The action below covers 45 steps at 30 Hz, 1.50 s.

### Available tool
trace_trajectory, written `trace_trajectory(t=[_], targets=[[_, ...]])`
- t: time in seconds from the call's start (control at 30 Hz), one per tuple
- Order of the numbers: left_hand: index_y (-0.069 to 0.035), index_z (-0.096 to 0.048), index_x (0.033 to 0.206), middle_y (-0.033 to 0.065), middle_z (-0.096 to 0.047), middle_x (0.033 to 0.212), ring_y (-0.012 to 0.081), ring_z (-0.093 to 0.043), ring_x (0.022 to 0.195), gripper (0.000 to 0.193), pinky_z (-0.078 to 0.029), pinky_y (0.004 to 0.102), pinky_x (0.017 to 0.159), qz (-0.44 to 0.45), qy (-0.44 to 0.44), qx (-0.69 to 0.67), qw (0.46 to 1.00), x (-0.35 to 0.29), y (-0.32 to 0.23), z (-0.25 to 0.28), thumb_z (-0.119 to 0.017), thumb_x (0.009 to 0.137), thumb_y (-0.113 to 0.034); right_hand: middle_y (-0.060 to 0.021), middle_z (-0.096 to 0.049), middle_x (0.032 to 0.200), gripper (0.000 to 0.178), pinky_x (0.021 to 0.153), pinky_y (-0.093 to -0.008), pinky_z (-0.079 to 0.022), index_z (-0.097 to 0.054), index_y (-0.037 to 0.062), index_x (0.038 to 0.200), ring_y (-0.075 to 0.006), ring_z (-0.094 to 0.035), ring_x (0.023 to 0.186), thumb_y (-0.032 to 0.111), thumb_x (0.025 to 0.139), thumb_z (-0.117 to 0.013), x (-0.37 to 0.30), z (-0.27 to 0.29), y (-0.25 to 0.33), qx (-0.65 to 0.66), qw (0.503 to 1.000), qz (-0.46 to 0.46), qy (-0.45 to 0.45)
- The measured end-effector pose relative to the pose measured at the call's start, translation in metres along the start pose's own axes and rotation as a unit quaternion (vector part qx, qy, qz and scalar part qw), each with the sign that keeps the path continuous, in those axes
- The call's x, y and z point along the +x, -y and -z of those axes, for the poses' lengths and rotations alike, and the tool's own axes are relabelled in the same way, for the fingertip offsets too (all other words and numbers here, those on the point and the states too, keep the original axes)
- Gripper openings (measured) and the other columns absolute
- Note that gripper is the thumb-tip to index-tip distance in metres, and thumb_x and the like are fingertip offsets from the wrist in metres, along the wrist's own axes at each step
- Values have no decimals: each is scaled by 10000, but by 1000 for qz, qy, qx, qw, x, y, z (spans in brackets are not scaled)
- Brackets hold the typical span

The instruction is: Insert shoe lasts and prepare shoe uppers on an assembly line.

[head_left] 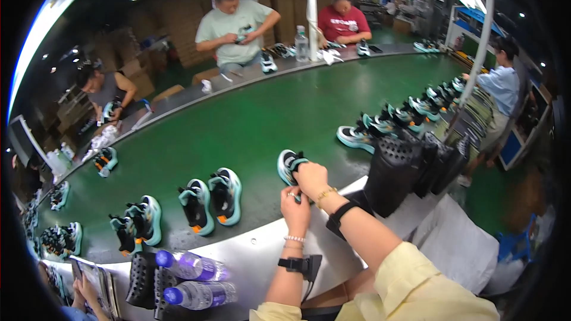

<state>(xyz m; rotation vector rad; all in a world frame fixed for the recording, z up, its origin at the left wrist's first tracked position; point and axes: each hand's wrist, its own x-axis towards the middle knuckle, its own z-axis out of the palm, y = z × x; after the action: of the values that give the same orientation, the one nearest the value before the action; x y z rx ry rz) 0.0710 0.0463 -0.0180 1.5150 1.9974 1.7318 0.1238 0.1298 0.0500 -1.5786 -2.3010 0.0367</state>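
Note:
A sneaker (284, 167) in black, white and light teal is between my hands at the near edge of the green belt, its toe pointing away from me. My right hand (311, 179) is closed over its opening and covers much of the upper. Lower down, my left hand (295, 209) has its fingers pinched at the heel end, where a bit of teal shows. Both hands hide the heel. To the left, a pair of similar sneakers (226, 197) stands on the belt with orange heel tabs towards me.
A row of sneakers (392, 120) runs along the belt's right side. Black perforated shoe-shaped forms (389, 169) stand close to my right arm. Two purple-capped water bottles (202, 295) lie on the metal ledge (262, 246) at left. Several people work around the belt; a metal pole (477, 62) rises at right.

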Motion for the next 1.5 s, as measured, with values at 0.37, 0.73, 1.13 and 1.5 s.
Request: trace_trajectory(t=[0.37,0.73,1.13,1.5], targets=[[-3,-656,1137,281,-673,994,420,-651,981,514,-504,438,858,46,172,-24,984,99,26,-19,-553,936,-465,-136,-730,867,162,718,-377,-570,-742,84,812,-282,-720,825,171,818,-604,-2,-5,-5,-51,994,24,90],[15,-656,679,86,-622,598,136,-523,580,612,-417,383,508,201,142,-71,967,95,30,-29,-577,922,-541,-103,-739,894,231,693,-391,-570,-711,106,921,-258,-726,842,268,882,-550,25,-15,-3,-30,992,36,117],[30,-678,983,106,-711,917,186,-668,826,370,-526,333,762,104,241,-142,954,100,41,7,-754,829,-297,-140,-713,799,447,689,-394,-561,-728,35,817,-287,-710,775,478,785,-678,-54,49,-10,70,978,149,126],[41,-565,1206,257,-654,1106,409,-627,1034,657,-502,447,897,-50,229,99,967,91,26,26,-817,698,-291,-162,-687,872,503,733,-420,-552,-612,19,938,-313,-686,849,447,717,-757,-80,23,-12,137,972,153,116]])
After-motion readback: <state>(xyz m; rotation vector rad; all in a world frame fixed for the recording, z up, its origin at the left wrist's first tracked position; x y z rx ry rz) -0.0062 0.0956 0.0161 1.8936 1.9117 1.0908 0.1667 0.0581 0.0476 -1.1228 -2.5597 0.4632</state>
